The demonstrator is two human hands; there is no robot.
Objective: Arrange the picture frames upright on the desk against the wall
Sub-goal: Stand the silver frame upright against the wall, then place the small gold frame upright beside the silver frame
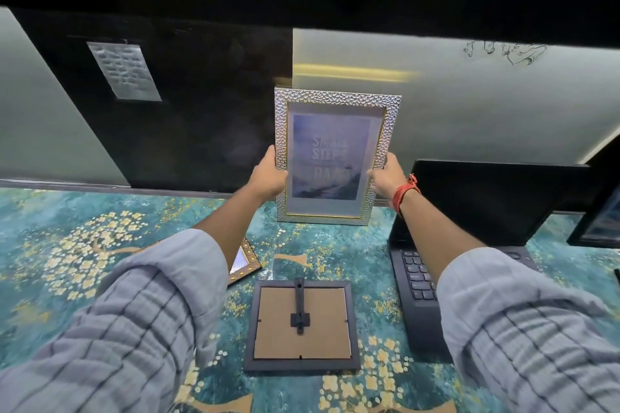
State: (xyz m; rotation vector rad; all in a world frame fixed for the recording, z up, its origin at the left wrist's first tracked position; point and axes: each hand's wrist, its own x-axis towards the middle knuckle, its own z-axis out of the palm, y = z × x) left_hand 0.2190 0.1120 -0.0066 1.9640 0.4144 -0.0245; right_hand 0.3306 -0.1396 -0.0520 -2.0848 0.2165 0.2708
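A silver hammered picture frame (335, 100) with a blue print stands upright at the back of the desk, its bottom edge on the desk near the wall. My left hand (266, 174) grips its left side and my right hand (385, 176) grips its right side. Nearer to me a dark frame (302, 365) lies face down, showing its brown backing and stand. A gold-edged frame (248, 261) lies flat to the left, mostly hidden under my left sleeve. Another dark frame (595, 228) stands at the far right edge.
An open black laptop (496, 201) sits right of the silver frame, its keyboard running toward me. The desk (84, 245) has a teal cover with yellow flowers. The wall (469, 104) has pale and dark panels; a paper sheet (124, 70) hangs at left.
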